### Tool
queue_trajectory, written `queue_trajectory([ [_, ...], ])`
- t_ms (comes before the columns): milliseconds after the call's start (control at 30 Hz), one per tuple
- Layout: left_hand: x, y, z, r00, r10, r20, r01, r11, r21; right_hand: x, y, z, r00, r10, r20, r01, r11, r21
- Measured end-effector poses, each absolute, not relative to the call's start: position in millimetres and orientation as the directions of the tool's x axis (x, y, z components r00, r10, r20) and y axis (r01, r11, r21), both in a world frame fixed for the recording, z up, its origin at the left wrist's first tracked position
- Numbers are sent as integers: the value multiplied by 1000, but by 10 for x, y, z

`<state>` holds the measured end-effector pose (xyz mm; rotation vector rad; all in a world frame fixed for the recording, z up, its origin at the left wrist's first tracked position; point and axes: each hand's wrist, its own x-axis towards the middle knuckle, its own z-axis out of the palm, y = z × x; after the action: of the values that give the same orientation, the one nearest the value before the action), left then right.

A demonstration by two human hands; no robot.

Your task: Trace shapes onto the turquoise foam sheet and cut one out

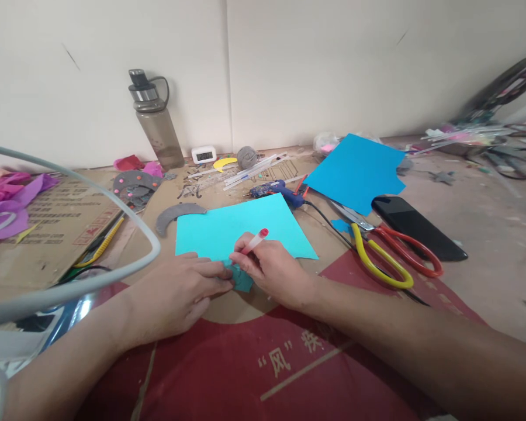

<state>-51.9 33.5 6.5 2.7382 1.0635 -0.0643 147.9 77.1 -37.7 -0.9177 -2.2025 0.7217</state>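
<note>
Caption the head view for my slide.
Right hand holding a red-ended pen, left hand at the near edge of turquoise paper.

Gripping red-ended pen (pixel 255 241) in right hand (pixel 278 270), over small teal piece (pixel 244 283); touching same piece with left hand (pixel 186 292), at near edge of turquoise sheet (pixel 241 225). To the right, yellow-and-red-handled scissors (pixel 363 227) beside black phone (pixel 421 231). Beyond the sheet, blue glue gun (pixel 272 188); near the wall (pixel 280 70), grey bottle (pixel 160 134).

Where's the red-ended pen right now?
In the head view, the pen is just below centre, gripped in the right hand by the near edge of the turquoise sheet, with the left hand to its left.
</note>
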Motion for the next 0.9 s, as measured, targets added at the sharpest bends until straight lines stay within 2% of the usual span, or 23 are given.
queue_trajectory([
  [900,-501,337,92,744,662,-96,666,-721,192,1447,756,-321,-574,781,247,471,562,-680],
])
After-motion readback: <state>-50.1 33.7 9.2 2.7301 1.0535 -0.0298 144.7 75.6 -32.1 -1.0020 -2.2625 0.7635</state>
